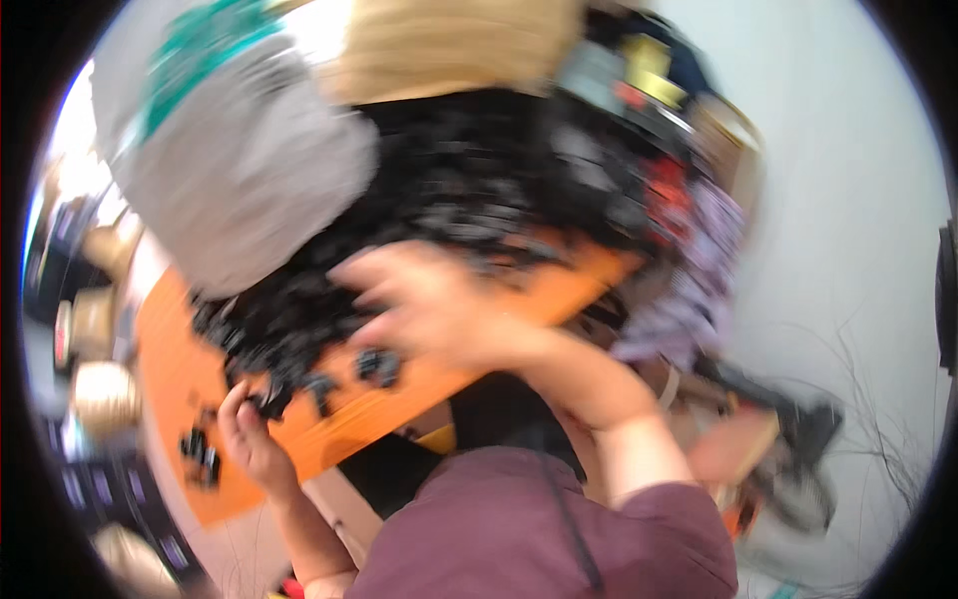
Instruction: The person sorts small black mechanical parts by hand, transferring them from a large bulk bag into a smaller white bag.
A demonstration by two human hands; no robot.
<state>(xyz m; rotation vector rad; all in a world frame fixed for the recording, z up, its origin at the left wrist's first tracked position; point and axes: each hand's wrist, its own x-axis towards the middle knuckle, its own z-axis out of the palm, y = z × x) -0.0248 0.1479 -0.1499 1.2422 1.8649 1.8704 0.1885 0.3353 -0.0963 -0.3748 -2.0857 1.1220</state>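
My left hand (pixel 256 446) is at the left part of an orange table (pixel 349 421), its thumb and fingers closed around a small black part (pixel 270 399). The part's exact kind is blurred. Over the near edge of a large heap of black parts (pixel 439 170) reaches my right hand (pixel 424 304), palm down. Its fingers are spread, smeared by motion, and nothing shows between them. Just below that hand lies a small dark part (pixel 377 367) on the orange surface. Another little group of black parts (pixel 200 457) rests to the left of my left hand.
A large grey-white sack (pixel 239 160) with green tape stands at the back left, beside a brown cardboard box (pixel 449 45). Red items (pixel 667 200) and a checked cloth (pixel 689 270) crowd the right end. Cartons and rolls line the far left; a pale wall is right.
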